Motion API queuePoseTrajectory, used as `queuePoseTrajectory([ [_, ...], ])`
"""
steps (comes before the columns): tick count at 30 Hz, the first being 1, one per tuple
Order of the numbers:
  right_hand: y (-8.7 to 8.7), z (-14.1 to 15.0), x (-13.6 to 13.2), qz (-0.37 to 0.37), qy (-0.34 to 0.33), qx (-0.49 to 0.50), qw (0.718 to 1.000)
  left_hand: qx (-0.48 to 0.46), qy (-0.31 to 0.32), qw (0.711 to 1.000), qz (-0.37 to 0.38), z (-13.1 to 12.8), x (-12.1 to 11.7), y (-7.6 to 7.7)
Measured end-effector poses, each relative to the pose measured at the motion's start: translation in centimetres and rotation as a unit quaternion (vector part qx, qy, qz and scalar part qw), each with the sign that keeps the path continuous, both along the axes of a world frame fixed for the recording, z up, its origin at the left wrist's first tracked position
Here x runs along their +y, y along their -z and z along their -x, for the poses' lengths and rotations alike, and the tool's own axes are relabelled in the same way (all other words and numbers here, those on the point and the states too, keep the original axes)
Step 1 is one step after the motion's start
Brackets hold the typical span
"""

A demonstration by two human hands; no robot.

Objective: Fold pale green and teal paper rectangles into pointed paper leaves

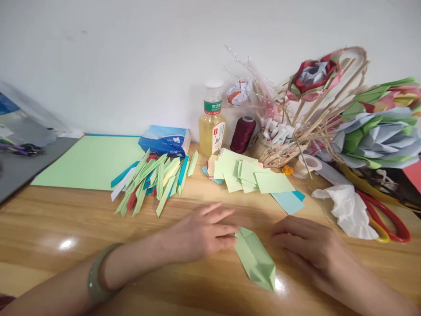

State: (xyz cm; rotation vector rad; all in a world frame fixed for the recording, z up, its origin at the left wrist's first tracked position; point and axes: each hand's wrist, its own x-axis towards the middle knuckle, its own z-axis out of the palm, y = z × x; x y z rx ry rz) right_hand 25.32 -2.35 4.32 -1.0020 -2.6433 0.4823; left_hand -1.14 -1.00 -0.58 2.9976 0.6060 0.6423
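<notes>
A folded piece of light green paper (255, 259) lies slantwise on the wooden table, its corners creased inward and its lower end standing up a little. My left hand (208, 232) is spread beside it, with fingertips at its upper left edge. To the right of the paper, and apart from it, my right hand (305, 245) rests with its fingers curled in; nothing shows in them. Behind my hands lie a pile of folded paper strips (154, 180), mostly green with some blue, red and white, and a stack of small green paper rectangles (245, 173).
A large green sheet (88, 162), a blue tissue pack (164, 140), a bottle of yellow liquid (212, 125) and a maroon thread spool (243, 134) stand along the wall. At right are a basket (274, 153), paper flowers (388, 131), crumpled tissue (350, 210) and red-handled scissors (393, 215).
</notes>
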Motion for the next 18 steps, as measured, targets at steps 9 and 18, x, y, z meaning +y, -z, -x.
queuePoseTrajectory([
  [9, 1.6, 2.1, -0.4, -0.104, -0.073, -0.028, 0.992, -0.054, -0.045, 0.998, 0.000, -0.9, -1.3, -0.5],
  [18, 1.5, 0.4, 1.2, -0.205, -0.081, -0.057, 0.974, 0.018, 0.022, 0.997, 0.070, -0.3, -0.8, -0.2],
])
